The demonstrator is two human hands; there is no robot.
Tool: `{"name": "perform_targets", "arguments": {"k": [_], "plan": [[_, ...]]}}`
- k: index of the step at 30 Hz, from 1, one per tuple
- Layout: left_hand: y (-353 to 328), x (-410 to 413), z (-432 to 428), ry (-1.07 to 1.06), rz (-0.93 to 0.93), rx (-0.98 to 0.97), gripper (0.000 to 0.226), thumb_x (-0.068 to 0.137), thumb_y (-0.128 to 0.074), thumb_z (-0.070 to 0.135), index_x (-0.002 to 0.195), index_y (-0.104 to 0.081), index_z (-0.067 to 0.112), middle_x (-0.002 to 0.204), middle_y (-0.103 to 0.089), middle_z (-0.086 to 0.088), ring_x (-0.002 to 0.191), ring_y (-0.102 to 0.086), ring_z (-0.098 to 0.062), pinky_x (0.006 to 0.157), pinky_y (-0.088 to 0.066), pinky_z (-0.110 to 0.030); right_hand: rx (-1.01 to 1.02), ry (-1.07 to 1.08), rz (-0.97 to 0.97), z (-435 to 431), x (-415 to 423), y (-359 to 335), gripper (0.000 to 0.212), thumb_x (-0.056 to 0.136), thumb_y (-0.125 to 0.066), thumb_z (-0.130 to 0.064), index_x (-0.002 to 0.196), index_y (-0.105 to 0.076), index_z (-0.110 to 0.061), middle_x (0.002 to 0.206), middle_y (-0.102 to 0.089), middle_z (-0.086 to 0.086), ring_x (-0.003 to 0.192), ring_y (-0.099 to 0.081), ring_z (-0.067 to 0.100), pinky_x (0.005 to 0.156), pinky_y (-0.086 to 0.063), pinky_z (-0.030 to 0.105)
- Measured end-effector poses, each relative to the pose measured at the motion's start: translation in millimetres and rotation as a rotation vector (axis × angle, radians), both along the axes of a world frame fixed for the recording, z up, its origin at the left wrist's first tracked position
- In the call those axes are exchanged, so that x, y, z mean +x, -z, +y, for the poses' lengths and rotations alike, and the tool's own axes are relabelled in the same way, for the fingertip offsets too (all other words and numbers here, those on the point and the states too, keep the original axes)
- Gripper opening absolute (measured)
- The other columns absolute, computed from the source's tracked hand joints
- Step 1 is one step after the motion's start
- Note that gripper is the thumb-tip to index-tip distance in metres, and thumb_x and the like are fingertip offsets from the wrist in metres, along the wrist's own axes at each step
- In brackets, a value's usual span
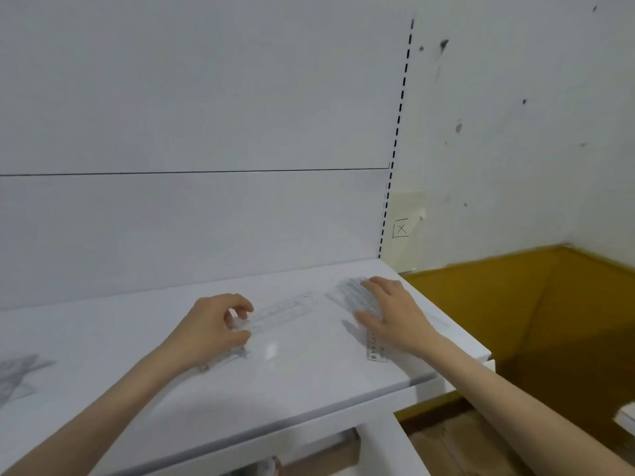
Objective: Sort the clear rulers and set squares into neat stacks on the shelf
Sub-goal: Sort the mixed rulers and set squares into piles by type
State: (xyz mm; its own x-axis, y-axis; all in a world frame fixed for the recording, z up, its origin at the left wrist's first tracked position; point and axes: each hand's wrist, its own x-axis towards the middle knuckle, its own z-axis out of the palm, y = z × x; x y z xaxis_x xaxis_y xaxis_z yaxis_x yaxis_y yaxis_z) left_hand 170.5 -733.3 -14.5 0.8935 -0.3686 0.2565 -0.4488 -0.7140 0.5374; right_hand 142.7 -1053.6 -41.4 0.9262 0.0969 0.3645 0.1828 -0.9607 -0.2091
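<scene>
A white back panel [192, 97] meets a slotted rail [398, 125]; to the right, a stained wall [515, 149] (a boxed X drawn low) stands above an ochre floor [515, 304].

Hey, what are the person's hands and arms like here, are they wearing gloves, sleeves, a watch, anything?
Nothing worn shows. The left hand and right hand are bare: no gloves, rings or watch. The left forearm and right forearm are uncovered to the picture's edge, with no sleeve or bracelet in view.
</scene>
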Motion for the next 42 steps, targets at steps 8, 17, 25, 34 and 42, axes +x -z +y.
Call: {"name": "perform_targets", "arguments": {"k": [8, 17, 25, 34, 42], "plan": [[-8, -13, -62, 0.333, 0.015, -0.01, 0.026, 0.073, -0.077, 0.014, 0.092, -0.067, 0.029, 0.096, -0.065, 0.021, 0.082, -0.059, -0.007, 0.069, -0.043, -0.015, -0.168, -0.579, -0.247, 8, -27, 6, 0.03, 0.089, -0.046, -0.012, 0.117, -0.048, -0.023, 0.116, -0.061, 0.002, 0.079, -0.062, 0.019, 0.058, -0.053, 0.032], [8, 7, -65, 0.025, -0.052, 0.24, 0.032, 0.086, -0.061, 0.026, 0.117, -0.055, 0.027, 0.112, -0.056, 0.013, 0.105, -0.051, -0.01, 0.088, -0.045, -0.032, 0.006, 0.012, -0.147, -70, -27, 14, 0.03, 0.089, -0.055, -0.009, 0.115, -0.063, -0.022, 0.122, -0.059, -0.008, 0.081, -0.062, 0.009, 0.065, -0.055, 0.029], [1, 6, -43, -0.032, -0.086, 0.29, 0.03, 0.089, -0.054, 0.027, 0.119, -0.054, 0.028, 0.119, -0.053, 0.013, 0.11, -0.047, -0.007, 0.089, -0.043, -0.03, -0.179, 0.148, 0.079, -58, -5, 13, 0.047, 0.097, -0.032, -0.045, 0.096, -0.07, -0.017, 0.105, -0.064, -0.001, 0.104, -0.054, 0.022, 0.088, -0.044, 0.034], [-20, -2, 35, -0.168, -0.138, 0.305, 0.03, 0.092, -0.052, 0.028, 0.121, -0.055, 0.022, 0.127, -0.051, 0.005, 0.121, -0.04, -0.013, 0.089, -0.039, -0.031, 0.036, -0.113, -0.116, 42, 32, -33, 0.024, 0.091, -0.061, -0.023, 0.11, -0.07, -0.011, 0.119, -0.065, 0.007, 0.114, -0.052, 0.032, 0.093, -0.038, 0.036], [-11, -77, 269, -0.584, -0.108, 0.228, 0.026, 0.09, -0.054, 0.028, 0.115, -0.059, 0.023, 0.12, -0.055, 0.006, 0.114, -0.045, -0.012, 0.09, -0.04, -0.03, 0.029, -0.628, -0.049, 305, 73, -40, 0.021, 0.091, -0.06, -0.02, 0.11, -0.069, -0.018, 0.12, -0.063, -0.003, 0.116, -0.051, 0.024, 0.088, -0.031, 0.024]]}}
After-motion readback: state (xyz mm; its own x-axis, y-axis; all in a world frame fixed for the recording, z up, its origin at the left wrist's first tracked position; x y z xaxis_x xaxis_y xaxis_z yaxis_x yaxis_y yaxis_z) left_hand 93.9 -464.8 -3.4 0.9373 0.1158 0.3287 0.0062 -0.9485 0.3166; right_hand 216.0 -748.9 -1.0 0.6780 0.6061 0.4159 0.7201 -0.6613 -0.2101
